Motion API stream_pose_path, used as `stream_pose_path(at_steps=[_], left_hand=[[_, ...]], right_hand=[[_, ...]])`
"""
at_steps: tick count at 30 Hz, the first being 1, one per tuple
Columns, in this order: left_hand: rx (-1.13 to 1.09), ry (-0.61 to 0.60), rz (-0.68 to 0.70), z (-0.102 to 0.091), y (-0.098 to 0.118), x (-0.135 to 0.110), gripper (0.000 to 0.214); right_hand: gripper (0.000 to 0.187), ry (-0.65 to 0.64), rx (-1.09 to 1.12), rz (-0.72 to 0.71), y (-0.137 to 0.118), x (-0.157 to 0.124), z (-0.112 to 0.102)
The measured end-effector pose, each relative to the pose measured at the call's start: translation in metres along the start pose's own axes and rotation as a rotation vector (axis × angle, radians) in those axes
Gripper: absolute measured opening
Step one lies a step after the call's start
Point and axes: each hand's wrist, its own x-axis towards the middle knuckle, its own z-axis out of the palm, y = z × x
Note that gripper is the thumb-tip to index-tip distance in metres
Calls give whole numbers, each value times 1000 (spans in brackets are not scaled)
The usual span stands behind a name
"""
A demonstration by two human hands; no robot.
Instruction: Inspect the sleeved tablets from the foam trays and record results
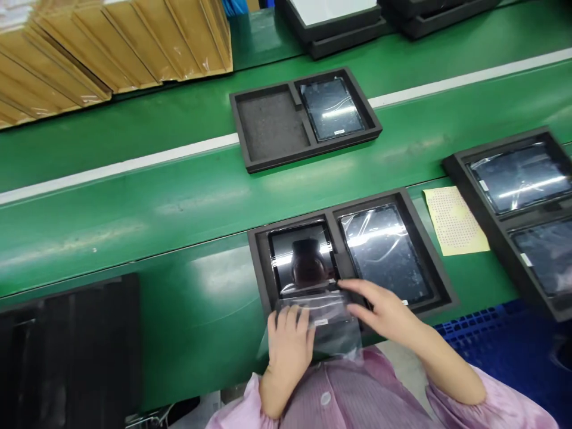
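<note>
Directly before me, a black foam tray (260, 262) has two compartments. The left one holds a dark glossy tablet screen (304, 253) with a reflection on its face. A clear plastic film (337, 336) with a small white label covers its near end and hangs over the tray's near edge. My left hand (289, 345) is closed on this film, fingers side by side on top; the underside of the grip is hidden. My right hand (379, 307) has thumb and fingers apart beside the film's right edge and the divider. A film-covered screen (384, 253) fills the right compartment.
Beyond lies another foam tray (243, 134) with one screen (333, 107), on the green conveyor (179, 190). At right are a yellow dotted sheet (456, 220) and a tray (496, 232) with two screens. Black trays (71, 351) lie left; cardboard dividers (116, 44) stand behind.
</note>
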Motion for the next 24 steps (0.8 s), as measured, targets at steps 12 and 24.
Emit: stream_pose_path(at_steps=[12, 24], left_hand=[[38, -30, -454, 25, 28, 172, 57], [-471, 135, -39, 37, 67, 133, 28]], right_hand=[[37, 480, -360, 133, 113, 8, -80], [15, 395, -570, 37, 136, 128, -129]])
